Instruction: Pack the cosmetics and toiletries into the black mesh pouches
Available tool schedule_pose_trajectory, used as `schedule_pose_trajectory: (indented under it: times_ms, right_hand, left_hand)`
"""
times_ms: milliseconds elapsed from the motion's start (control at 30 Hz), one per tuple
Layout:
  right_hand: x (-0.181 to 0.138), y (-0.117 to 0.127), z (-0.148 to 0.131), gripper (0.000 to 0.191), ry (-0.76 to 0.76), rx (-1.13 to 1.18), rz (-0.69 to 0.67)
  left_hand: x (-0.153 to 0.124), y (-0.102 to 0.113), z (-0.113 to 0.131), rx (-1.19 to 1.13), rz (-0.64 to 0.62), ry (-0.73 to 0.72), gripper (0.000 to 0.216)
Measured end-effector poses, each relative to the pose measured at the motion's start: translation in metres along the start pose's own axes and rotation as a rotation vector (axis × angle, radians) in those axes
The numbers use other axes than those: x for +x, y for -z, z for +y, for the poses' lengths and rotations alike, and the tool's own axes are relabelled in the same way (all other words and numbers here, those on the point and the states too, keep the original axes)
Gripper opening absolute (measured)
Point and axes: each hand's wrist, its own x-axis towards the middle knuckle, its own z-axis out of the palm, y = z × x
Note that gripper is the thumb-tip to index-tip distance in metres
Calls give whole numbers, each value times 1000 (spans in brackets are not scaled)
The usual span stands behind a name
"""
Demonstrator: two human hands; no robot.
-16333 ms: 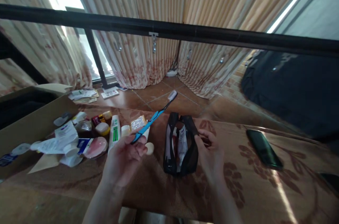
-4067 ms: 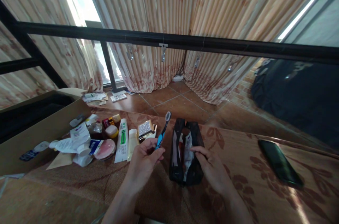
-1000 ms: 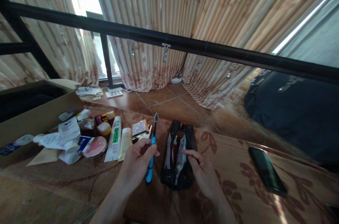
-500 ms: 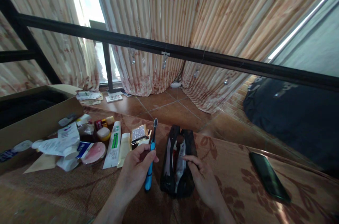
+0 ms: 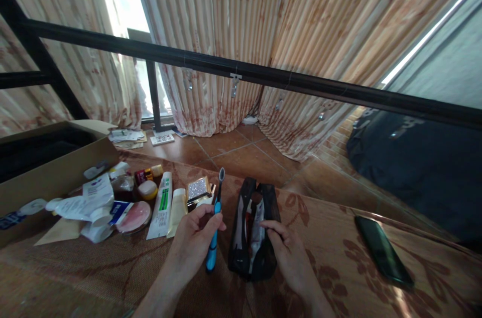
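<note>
A blue toothbrush [image 5: 212, 253] with a dark neck and head is pinched between the thumb and fingers of my left hand [image 5: 194, 237], its bristle end pointing up and away. Just to its right lies a black mesh toiletry pouch [image 5: 270, 265], unzipped along the top. Inside it I see a pale tube [image 5: 257, 233] and something reddish-brown, partly covered by the sides. My right hand [image 5: 288, 248] grips the pouch's right edge, with the fingers curled over the rim. Left of my left hand are a cream tube [image 5: 176, 212] and a glittery compact [image 5: 198, 189].
A white-and-green tube [image 5: 161, 207], a pink round container [image 5: 133, 216] and several small bottles and tubes crowd the left side. Behind them stands a cardboard box [image 5: 56, 167]. A dark phone [image 5: 383, 252] lies at the right on the brown patterned cloth [image 5: 320, 227]. A black metal bar [image 5: 259, 74] crosses in front.
</note>
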Motion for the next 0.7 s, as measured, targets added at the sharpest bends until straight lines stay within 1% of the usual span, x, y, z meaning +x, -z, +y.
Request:
schedule_pose_trajectory:
  times_ms: [200, 400, 700]
  right_hand:
    - [0, 0, -1, 37, -26, -21, -16]
    - [-2, 0, -5, 38, 0, -8, -11]
    - [0, 1, -1, 37, 1, -23, 5]
  left_hand:
    - [0, 0, 0, -1, 5, -1, 26]
    - [-1, 0, 2, -4, 11, -1, 26]
    - [0, 0, 0, 19, 23, -13, 24]
